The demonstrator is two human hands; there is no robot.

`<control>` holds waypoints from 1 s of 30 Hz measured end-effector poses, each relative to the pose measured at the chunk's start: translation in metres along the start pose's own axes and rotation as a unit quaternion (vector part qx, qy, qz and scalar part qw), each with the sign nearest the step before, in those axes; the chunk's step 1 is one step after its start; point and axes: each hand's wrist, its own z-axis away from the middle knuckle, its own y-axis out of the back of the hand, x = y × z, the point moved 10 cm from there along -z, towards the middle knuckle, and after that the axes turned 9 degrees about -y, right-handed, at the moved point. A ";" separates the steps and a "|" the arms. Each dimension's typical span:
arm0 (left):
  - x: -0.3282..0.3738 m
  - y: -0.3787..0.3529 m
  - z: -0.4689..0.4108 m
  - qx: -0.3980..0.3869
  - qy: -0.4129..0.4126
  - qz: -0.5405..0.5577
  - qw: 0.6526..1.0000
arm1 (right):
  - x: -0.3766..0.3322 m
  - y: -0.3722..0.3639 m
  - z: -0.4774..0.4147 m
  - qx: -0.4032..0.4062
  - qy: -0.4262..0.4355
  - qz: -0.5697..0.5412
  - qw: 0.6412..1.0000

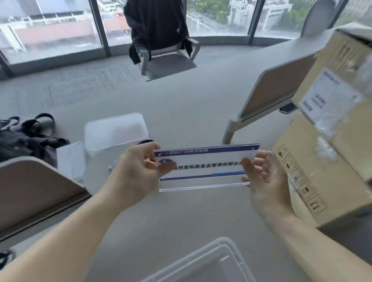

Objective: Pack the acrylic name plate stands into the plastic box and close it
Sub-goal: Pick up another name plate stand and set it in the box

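Note:
An acrylic name plate stand (207, 166) with a white and blue printed card inside is held in the air at the middle of the view. My left hand (134, 170) pinches its left end. My right hand (264, 178) grips its right end from below, thumb on the front face. Directly beneath, at the bottom edge, an open clear plastic box (174, 280) rests on the grey floor; its inside looks bare. Farther off on the floor stands a second translucent plastic box (116, 133).
Two stacked cardboard boxes (335, 146) fill the right side. A desk panel (15, 192) stands at left, another desk (274, 87) at right. A dark bag (9, 141) and papers (70, 159) lie on the floor. A chair with a dark jacket (159, 24) faces the windows.

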 end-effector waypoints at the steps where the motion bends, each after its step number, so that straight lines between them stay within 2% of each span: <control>1: 0.016 0.015 0.013 -0.001 -0.011 -0.015 1.000 | -0.018 -0.003 0.014 -0.012 0.004 -0.016 1.000; 5: 0.089 0.099 0.076 0.019 -0.048 -0.153 0.987 | -0.083 -0.021 0.082 -0.086 0.006 -0.070 0.994; 7: 0.118 0.128 0.099 0.000 -0.058 -0.217 0.975 | -0.103 -0.032 0.105 -0.124 0.005 -0.085 0.989; 10: 0.161 0.162 0.150 -0.024 -0.073 -0.341 0.937 | -0.136 -0.057 0.152 -0.184 0.027 -0.099 0.977; 15: 0.202 0.188 0.241 -0.045 -0.071 -0.447 0.891 | -0.183 -0.113 0.241 -0.263 0.096 -0.078 0.957; 19: 0.191 0.232 0.321 -0.001 -0.019 -0.421 0.907 | -0.193 -0.156 0.305 -0.297 0.085 -0.083 0.948; 21: 0.180 0.259 0.363 0.027 0.023 -0.393 0.919 | -0.188 -0.179 0.340 -0.329 0.024 -0.093 0.939; 25: 0.162 0.316 0.437 0.088 0.082 -0.305 0.945 | -0.162 -0.236 0.444 -0.437 -0.166 -0.153 0.871; 28: 0.130 0.359 0.488 0.129 0.134 -0.254 0.949 | -0.155 -0.283 0.528 -0.494 -0.192 -0.129 0.838; 30: 0.103 0.384 0.519 0.145 0.162 -0.234 0.948 | -0.151 -0.313 0.570 -0.499 -0.208 -0.129 0.831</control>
